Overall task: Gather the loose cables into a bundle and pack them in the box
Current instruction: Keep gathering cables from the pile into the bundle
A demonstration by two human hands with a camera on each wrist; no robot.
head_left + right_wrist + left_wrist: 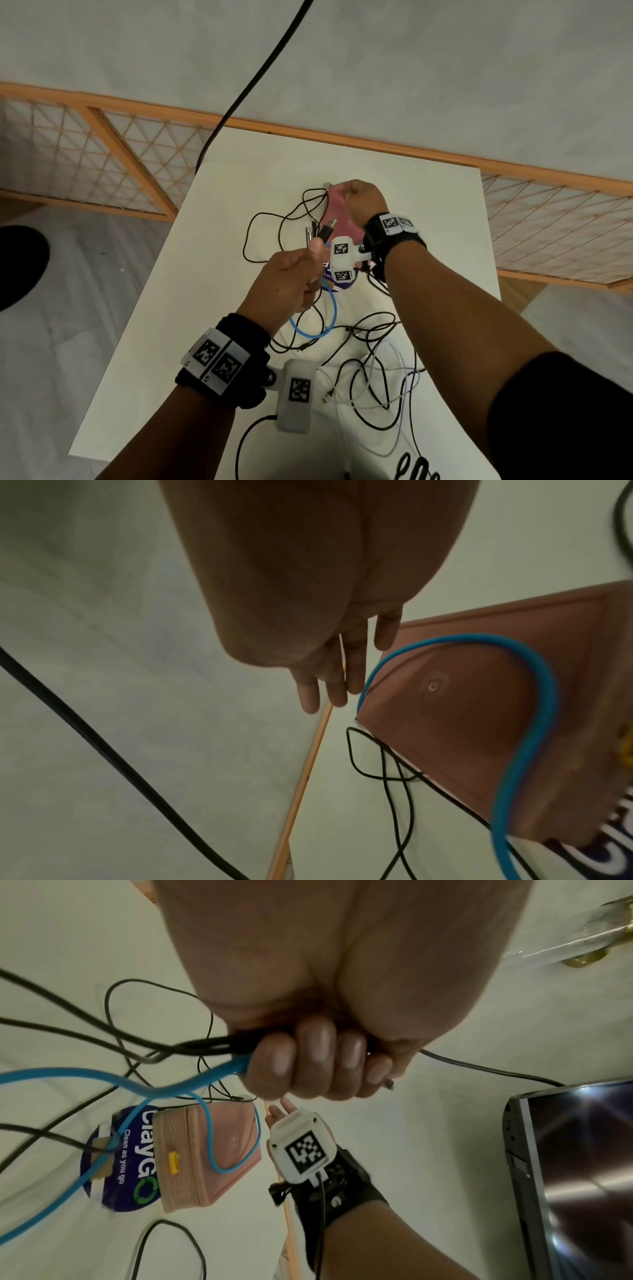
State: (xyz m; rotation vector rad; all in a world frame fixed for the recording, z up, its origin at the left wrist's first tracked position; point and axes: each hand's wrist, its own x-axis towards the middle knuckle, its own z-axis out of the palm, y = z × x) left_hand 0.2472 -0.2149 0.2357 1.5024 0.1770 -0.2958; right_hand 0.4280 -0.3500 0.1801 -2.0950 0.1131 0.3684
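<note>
Left hand (pixel 318 1061) fists several black cables (pixel 274 222) plus blue cable (pixel 103 1080) just near-side of pink box (pixel 219 1150); right hand (pixel 329 680) spread, empty, beyond box. Cables light, floppy, tangle-prone; grab near plugs.

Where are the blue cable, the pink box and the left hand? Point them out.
blue cable (pixel 68 1073): left wrist view, on its loop.
pink box (pixel 232 1139): left wrist view, on its flat lid.
left hand (pixel 318 1064): left wrist view, on the curled fingers.

box (pixel 337 212) mid-table (pixel 205 308) | cables (pixel 373 377) nearer the person | round pad (pixel 133 1177) under box
</note>
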